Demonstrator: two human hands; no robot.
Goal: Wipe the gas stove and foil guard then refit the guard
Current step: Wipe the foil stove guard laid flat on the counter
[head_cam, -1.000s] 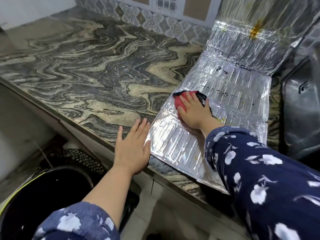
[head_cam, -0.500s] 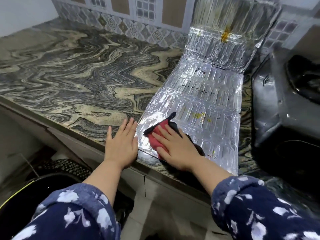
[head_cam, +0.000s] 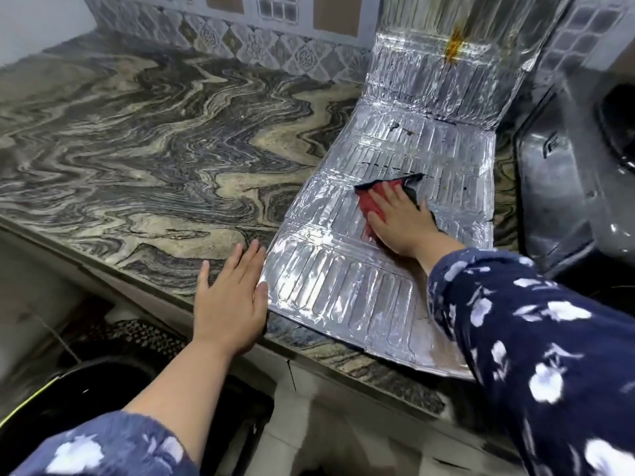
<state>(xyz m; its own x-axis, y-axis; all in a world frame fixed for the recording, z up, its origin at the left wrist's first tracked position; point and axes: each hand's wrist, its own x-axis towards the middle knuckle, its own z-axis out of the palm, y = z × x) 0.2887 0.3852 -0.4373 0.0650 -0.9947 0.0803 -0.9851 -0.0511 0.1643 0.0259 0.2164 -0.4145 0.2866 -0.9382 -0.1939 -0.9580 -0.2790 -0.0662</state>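
Head view, looking down on a swirled marble counter (head_cam: 144, 139). Foil guard (head_cam: 360, 276) spread flat along the counter from 5 o'clock up toward 1 o'clock, near edge hanging just past the counter lip, far panels folded upright against the tiled wall (head_cam: 261, 46). Rust-coloured streak (head_cam: 454, 46) high on the upright panel, small dark specks on the flat section below it. Right hand (head_cam: 400, 223) at 3 o'clock of centre, palm down, fingers spread flat and pressing a red and black cloth (head_cam: 369, 202) onto the middle panel of the foil, cloth peeking out ahead of the fingertips. Left hand (head_cam: 230, 300) at 7 o'clock, open and flat on the counter edge, fingers together, thumb side touching the guard's left border. Dark blue floral sleeve (head_cam: 536, 355) covering the right forearm, another at the bottom left. Gas stove (head_cam: 563, 187) at 3 o'clock, dark body just beside the guard's right edge, mostly cut off by the frame. Black bucket (head_cam: 103, 383) below the counter at 8 o'clock.
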